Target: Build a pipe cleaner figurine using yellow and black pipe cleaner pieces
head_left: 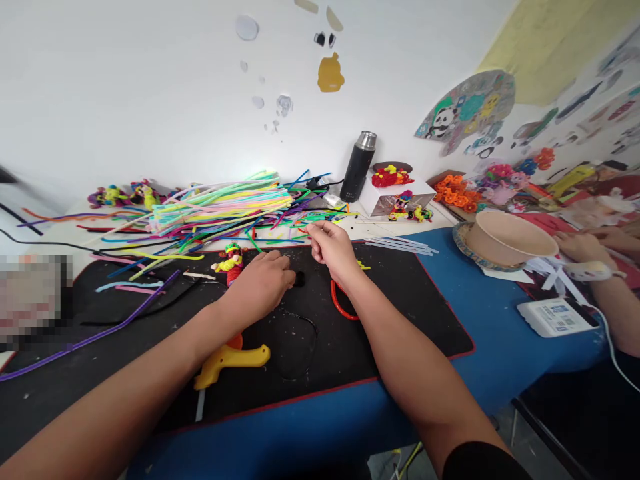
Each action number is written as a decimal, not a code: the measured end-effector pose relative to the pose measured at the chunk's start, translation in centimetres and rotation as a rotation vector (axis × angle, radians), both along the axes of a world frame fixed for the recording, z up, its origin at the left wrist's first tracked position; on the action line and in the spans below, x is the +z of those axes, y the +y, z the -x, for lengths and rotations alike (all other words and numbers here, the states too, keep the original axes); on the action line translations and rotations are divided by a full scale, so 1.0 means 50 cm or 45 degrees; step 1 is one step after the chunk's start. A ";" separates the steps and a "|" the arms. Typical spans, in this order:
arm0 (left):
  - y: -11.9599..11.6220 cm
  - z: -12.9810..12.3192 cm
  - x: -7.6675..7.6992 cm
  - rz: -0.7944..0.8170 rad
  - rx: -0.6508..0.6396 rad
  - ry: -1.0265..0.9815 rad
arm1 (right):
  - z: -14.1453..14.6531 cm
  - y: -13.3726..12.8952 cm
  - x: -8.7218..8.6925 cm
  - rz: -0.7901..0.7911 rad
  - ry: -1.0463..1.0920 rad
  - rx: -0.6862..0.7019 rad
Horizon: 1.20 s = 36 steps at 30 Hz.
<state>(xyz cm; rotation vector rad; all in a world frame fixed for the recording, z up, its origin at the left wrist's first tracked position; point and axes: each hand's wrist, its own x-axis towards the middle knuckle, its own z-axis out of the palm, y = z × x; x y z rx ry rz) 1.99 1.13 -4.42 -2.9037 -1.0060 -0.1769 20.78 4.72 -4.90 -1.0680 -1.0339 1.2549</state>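
Over the black mat (400,320), my left hand (263,277) is beside a small pipe-cleaner figure (231,263) with a green top, yellow middle and red lower part. Its fingers are bent downward, and what they may hold is hidden. My right hand (330,248) is pinched near the mat's back edge, close to a bit of red at the fingertips that is too small to identify. A red-handled tool (343,303) lies partly under my right wrist. The yellow glue gun (233,360) rests below my left forearm.
Behind the mat lies a big pile of pastel pipe cleaners (220,207). A black thermos (358,167) stands near a white box (400,193). Clear sticks (400,245) lie at the mat's back edge. To the right are a round bowl (510,237) and another person's hands (585,250).
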 end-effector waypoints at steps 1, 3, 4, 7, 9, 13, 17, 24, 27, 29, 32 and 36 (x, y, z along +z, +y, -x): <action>0.000 -0.001 -0.001 0.000 0.003 -0.003 | 0.000 0.000 0.000 0.000 -0.005 0.005; 0.003 0.002 0.003 0.003 0.002 -0.025 | 0.001 -0.002 0.003 0.003 -0.014 0.016; 0.007 0.005 0.008 0.006 -0.003 -0.048 | 0.001 -0.003 0.004 0.004 -0.017 0.020; 0.025 0.028 0.036 -0.006 0.005 -0.174 | 0.001 -0.009 0.013 -0.002 -0.010 0.038; 0.038 0.049 0.059 -0.053 0.059 -0.270 | 0.002 -0.014 0.019 -0.007 -0.003 0.065; 0.052 0.080 0.091 -0.066 0.135 -0.372 | 0.007 -0.024 0.026 -0.002 -0.022 0.163; 0.052 0.087 0.099 -0.124 0.180 -0.398 | 0.013 -0.030 0.026 -0.009 -0.062 0.290; 0.046 0.081 0.105 -0.171 0.144 -0.448 | 0.024 -0.040 0.031 0.002 -0.104 0.370; 0.044 0.077 0.103 -0.150 0.132 -0.472 | 0.026 -0.042 0.032 -0.009 -0.124 0.391; 0.043 0.075 0.101 -0.130 0.129 -0.493 | 0.027 -0.043 0.031 -0.017 -0.137 0.396; 0.040 0.071 0.101 -0.064 0.141 -0.595 | 0.028 -0.042 0.028 -0.029 -0.145 0.395; 0.037 0.072 0.101 0.261 0.322 -0.874 | 0.028 -0.039 0.025 -0.048 -0.114 0.339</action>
